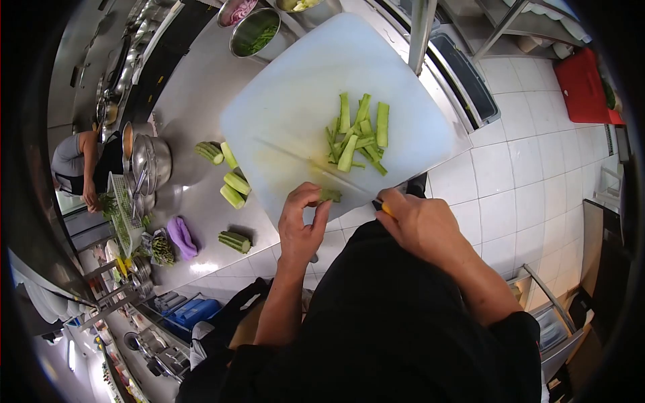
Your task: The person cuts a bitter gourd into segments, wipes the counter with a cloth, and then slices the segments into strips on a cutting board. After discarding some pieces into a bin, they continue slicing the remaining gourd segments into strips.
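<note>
My right hand is closed around the handle of a kitchen knife, whose thin blade points left across the near part of the white cutting board. My left hand has its fingers curled at the board's near edge, with the fingertips on a short green zucchini piece just below the blade. Beyond the knife lies a loose pile of cut zucchini strips. Left of the board, short zucchini chunks rest on the steel counter, and another chunk lies closer to me.
A steel bowl of chopped greens stands behind the board, beside a bowl of sliced onion. On the left are a purple cloth, bundled green stalks and stacked steel pots. Another person works at far left.
</note>
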Demonstrator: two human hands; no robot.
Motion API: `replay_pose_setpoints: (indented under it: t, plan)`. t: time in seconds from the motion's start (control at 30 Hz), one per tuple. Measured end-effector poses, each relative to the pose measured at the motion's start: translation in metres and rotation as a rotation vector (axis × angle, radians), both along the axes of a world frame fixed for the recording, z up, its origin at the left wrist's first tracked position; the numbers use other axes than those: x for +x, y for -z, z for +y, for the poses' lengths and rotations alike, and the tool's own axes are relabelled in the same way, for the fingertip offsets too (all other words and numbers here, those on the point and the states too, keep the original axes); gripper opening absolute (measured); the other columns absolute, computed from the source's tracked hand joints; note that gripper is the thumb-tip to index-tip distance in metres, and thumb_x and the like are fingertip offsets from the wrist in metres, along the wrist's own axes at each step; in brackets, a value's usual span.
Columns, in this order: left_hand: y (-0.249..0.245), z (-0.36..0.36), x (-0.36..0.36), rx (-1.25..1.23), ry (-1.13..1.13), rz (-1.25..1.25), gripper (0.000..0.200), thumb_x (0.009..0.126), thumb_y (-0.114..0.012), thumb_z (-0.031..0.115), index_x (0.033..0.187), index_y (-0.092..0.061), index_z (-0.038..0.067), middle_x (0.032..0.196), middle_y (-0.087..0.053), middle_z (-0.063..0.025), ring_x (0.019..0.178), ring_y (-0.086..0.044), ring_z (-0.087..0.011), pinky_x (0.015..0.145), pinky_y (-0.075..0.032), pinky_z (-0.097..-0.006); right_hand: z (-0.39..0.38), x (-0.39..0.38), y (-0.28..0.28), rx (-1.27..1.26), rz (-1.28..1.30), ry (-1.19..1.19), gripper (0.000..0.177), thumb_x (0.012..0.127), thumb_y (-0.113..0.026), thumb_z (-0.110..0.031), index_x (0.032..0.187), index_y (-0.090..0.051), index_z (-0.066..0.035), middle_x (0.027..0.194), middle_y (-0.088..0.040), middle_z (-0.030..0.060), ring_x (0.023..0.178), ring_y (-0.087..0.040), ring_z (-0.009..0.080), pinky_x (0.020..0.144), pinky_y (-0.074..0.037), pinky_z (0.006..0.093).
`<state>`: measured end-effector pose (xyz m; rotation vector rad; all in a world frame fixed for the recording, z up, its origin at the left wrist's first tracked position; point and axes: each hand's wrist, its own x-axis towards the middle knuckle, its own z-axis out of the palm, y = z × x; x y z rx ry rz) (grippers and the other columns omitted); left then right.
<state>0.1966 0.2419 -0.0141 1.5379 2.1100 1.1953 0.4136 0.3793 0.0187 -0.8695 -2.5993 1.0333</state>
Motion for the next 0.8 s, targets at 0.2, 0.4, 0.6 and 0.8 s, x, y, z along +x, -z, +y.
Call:
replay_pose_setpoints:
  t: [0.2,0.4,0.6,0.8]
  plan:
    - [-0.002,0.000,0.002,-0.056,-0.018,0.197,0.033,0.086,-0.075,-0.007,0.115,-0.065,0.003,0.121,-0.067,-0.0164,0.103,-0.070,-0.0324,0.083,-0.060,-0.0366,-0.008,-0.020,-0.019,0.046,0.075,-0.100,0.024,0.096,-0.070,-0.027,0.104,-0.059,-0.008,0.071,-0.067,0.0110,0.059,-0.069,0.0330,0.050,-0.054,0.0444]
    - [0.003,0.001,0.006,-0.011,-0.064,0.161,0.033,0.085,-0.074,-0.008,0.115,-0.065,0.002,0.118,-0.067,-0.0170,0.104,-0.070,-0.0323,0.082,-0.062,-0.0367,-0.009,-0.018,-0.015,0.037,0.013,-0.104,0.022,0.098,-0.067,-0.027,0.103,-0.059,-0.007,0.071,-0.067,0.0126,0.058,-0.069,0.0338,0.051,-0.054,0.0443]
    - [0.003,0.004,0.006,-0.001,-0.062,0.124,0.034,0.085,-0.077,-0.008,0.113,-0.062,0.005,0.113,-0.065,-0.0153,0.098,-0.068,-0.0288,0.080,-0.060,-0.0363,-0.008,-0.001,-0.002,0.022,-0.068,-0.108,0.021,0.100,-0.064,-0.025,0.099,-0.058,-0.005,0.068,-0.069,0.0133,0.061,-0.070,0.0332,0.053,-0.055,0.0456]
    - [0.008,0.001,0.004,0.026,-0.058,0.092,0.034,0.087,-0.076,-0.008,0.115,-0.060,0.004,0.115,-0.063,-0.0140,0.101,-0.067,-0.0240,0.081,-0.061,-0.0332,-0.003,0.017,0.000,0.019,-0.225,-0.105,0.024,0.099,-0.065,-0.027,0.094,-0.057,-0.006,0.067,-0.069,0.0139,0.061,-0.070,0.0345,0.054,-0.055,0.0471]
